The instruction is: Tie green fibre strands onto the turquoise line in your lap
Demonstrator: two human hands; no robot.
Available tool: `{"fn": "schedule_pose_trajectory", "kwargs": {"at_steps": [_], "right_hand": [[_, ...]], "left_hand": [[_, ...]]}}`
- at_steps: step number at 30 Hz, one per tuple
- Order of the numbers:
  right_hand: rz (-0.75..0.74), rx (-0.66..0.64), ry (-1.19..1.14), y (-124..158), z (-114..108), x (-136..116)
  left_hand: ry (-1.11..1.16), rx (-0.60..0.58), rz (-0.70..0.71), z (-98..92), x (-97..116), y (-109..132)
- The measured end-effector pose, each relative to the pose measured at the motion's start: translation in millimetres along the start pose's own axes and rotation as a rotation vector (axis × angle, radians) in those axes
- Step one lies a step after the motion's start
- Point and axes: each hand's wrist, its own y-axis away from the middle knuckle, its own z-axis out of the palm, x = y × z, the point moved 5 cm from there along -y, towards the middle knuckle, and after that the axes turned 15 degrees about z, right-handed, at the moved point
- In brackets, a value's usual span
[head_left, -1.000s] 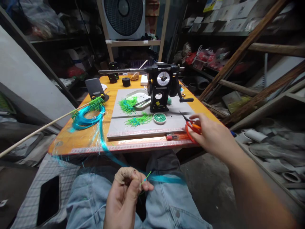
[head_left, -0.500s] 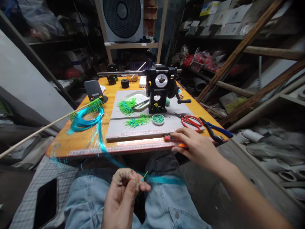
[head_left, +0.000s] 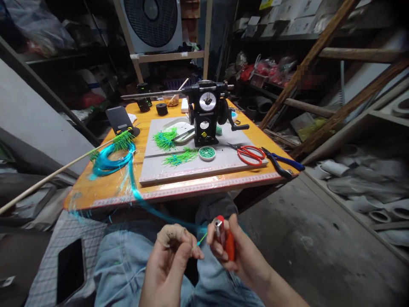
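From my remote seat, working left to right through the head view, I have the dark phone on the checked cloth, then the blue filament coil on the orange table, with a blue tail of it dropping over the front edge and across the lap. Next comes my left hand, its index finger wrapped in a tan covering, thumb and fingers closed in a narrow pinch on a thin green strand that carries a small blue bead. The relation I watch is here: the strand's long axis slants up and rightward out of that pinch, so its free tip points at my right hand and lies just beside those fingers; whether it touches them I cannot tell. The left hand is the nearer one, since it grips the strand's base. The strand thus sits between both hands, over the lap. My right hand is curled around a red lighter, which stands nearly upright, metal head uppermost and leaning slightly left, just right of the tip. I see no flame.
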Motion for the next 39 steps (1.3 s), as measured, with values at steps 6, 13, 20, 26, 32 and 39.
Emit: {"fn": "schedule_pose_trajectory", "kwargs": {"at_steps": [6,13,20,26,32,39], "right_hand": [[0.089,0.006,-0.158,-8,5,13],[0.100,0.066,-0.109,0,13,8],[0.121,0.073,-0.015,0,14,9],[0.132,0.077,-0.005,-1,12,13],[-0.568,0.517,0.803,20,-17,-62],[-0.842,0.984,1.921,7,-30,-123]], "left_hand": [[-0.071,-0.017,-0.003,2.4,5,4],[-0.093,-0.035,-0.003,1.0,4,6],[-0.084,-0.060,-0.002,1.4,4,6],[-0.061,-0.042,-0.004,1.2,3,6],[0.123,-0.007,-0.065,3.0,3,3],[0.404,-0.013,-0.230,8.1,2,1]]}}
